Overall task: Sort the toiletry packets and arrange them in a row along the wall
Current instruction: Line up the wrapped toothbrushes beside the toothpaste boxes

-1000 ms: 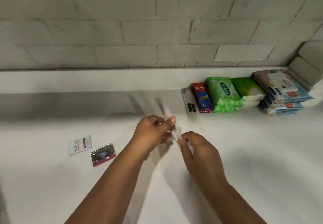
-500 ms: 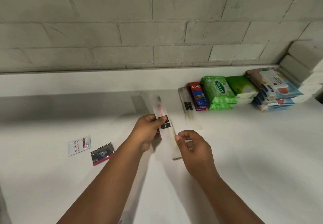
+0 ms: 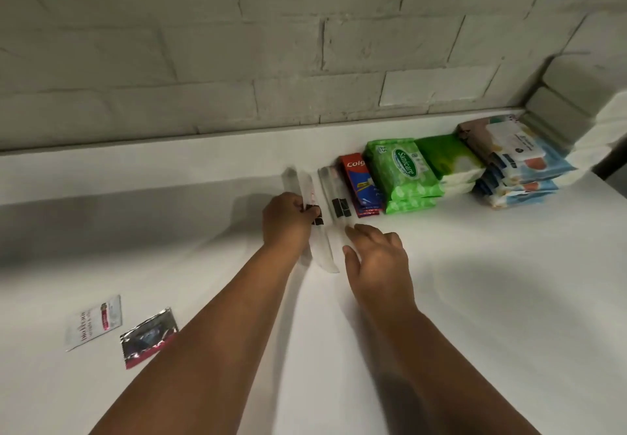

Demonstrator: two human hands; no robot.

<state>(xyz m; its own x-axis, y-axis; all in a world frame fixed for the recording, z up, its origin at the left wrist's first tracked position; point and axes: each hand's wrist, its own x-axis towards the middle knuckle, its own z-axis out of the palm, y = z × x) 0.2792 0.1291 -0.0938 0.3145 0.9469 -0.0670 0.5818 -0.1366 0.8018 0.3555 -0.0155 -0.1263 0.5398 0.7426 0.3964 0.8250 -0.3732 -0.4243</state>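
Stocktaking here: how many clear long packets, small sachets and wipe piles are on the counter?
Clear long packets: 2
Small sachets: 2
Wipe piles: 3
Total: 7

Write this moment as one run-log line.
left hand: grips clear packet, placing it beside row | right hand: open, near second clear packet | unsorted: white sachet, foil sachet

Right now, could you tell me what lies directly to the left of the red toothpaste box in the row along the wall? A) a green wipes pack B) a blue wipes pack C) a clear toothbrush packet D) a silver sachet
C: a clear toothbrush packet lies right beside the red toothpaste box on its left; the green wipes pack is on its right.
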